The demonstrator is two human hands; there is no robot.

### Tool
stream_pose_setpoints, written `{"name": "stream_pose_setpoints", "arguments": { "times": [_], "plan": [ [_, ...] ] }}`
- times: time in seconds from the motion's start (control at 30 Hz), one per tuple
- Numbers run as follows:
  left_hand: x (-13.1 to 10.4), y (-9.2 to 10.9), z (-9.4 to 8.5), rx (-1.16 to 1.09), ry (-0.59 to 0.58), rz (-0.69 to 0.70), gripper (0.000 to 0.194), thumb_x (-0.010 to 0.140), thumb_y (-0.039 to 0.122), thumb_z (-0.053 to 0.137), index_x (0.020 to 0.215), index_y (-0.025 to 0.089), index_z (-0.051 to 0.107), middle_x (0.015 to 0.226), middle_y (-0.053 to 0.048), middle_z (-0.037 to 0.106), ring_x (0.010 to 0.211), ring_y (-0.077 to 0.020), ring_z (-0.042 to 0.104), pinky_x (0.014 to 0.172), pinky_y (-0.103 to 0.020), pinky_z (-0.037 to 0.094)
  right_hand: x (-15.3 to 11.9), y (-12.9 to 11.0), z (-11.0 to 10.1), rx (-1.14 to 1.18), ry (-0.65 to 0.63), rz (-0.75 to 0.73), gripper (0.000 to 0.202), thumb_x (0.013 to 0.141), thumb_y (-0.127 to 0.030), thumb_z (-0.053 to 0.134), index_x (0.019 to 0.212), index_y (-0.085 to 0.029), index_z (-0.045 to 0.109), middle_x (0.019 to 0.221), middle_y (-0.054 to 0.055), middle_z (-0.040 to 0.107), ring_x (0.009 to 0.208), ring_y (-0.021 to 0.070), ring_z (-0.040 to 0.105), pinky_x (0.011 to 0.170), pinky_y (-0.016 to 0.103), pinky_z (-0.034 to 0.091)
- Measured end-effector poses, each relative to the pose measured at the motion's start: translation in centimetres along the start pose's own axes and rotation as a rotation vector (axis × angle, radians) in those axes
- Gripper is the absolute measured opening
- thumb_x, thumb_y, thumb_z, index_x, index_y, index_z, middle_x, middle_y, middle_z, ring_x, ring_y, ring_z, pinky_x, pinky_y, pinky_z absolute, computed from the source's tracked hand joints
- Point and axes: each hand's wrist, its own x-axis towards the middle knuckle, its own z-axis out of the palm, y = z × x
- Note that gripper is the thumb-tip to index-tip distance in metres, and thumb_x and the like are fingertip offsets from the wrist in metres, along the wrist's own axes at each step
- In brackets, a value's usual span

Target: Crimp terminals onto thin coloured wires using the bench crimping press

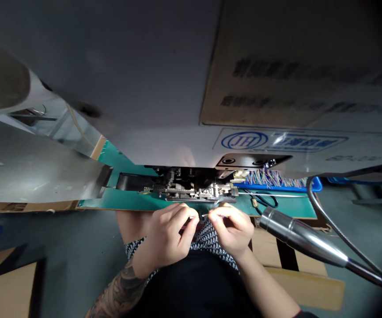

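Observation:
Both hands meet in front of the machine's crimping head, a little apart from each other. My left hand (172,236) is closed in a pinch, thumb against forefinger; what sits between the fingertips is too small to make out. My right hand (232,227) is also pinched, on short thin wires (216,204) whose ends show above the fingers. Just beyond the fingertips lies the metal applicator (207,192) of the machine (164,132), mounted low over the green tabletop (127,199).
A blue tray (317,184) full of multicoloured wires (270,178) stands behind on the right. A silver lamp (293,229) on a flexible neck reaches in from the right. A metal chute (45,168) lies left. Cardboard (12,282) is on the floor.

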Motion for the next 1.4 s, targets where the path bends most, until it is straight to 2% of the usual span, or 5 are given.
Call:
{"name": "stream_pose_setpoints", "arguments": {
  "times": [0.13,0.23,1.0,1.27,1.4],
  "plan": [
    [0.3,-0.5,0.6,-0.147,-0.037,-0.117,0.013,0.104,0.016,0.061,0.092,0.02,0.066,0.082,-0.001,0.073,0.073,-0.0155,0.069,0.068,-0.03,0.052,0.4,-0.6,1.5,-0.085,0.219,0.151,0.015,0.09,-0.013,0.081,0.08,-0.022,0.075,0.059,-0.005,0.063,0.047,0.0122,0.053,0.046,0.026,0.046],
    [0.6,-0.6,1.0,-0.257,-0.038,-0.234,0.012,0.102,0.017,0.064,0.091,0.02,0.069,0.077,0.001,0.073,0.066,-0.0128,0.068,0.061,-0.026,0.05,1.0,-1.2,2.3,-0.078,0.281,0.253,0.027,0.09,-0.018,0.083,0.069,-0.022,0.067,0.053,-0.007,0.053,0.043,0.0105,0.045,0.042,0.024,0.041],
    [0.6,-0.3,1.2,-0.207,0.041,-0.308,0.014,0.102,0.019,0.064,0.089,0.018,0.07,0.079,-0.001,0.075,0.067,-0.0127,0.068,0.065,-0.024,0.05,2.0,-1.5,2.9,0.054,0.255,0.444,0.039,0.09,-0.024,0.083,0.06,-0.019,0.059,0.054,-0.007,0.044,0.048,0.0082,0.035,0.045,0.024,0.033],
    [0.3,-0.5,1.4,-0.185,0.034,-0.311,0.013,0.103,0.021,0.063,0.093,0.018,0.07,0.081,-0.002,0.075,0.068,-0.0132,0.067,0.066,-0.025,0.049,1.7,-1.1,3.0,0.051,0.264,0.434,0.034,0.091,-0.024,0.082,0.063,-0.02,0.063,0.053,-0.007,0.045,0.045,0.0091,0.036,0.041,0.025,0.033],
    [0.2,-0.6,1.5,-0.155,0.013,-0.297,0.014,0.104,0.021,0.061,0.092,0.018,0.069,0.081,-0.002,0.075,0.068,-0.0141,0.067,0.067,-0.027,0.048,1.4,-0.8,2.9,-0.034,0.256,0.323,0.022,0.092,-0.018,0.081,0.073,-0.02,0.072,0.054,-0.007,0.053,0.046,0.0099,0.043,0.043,0.024,0.04]
  ]
}}
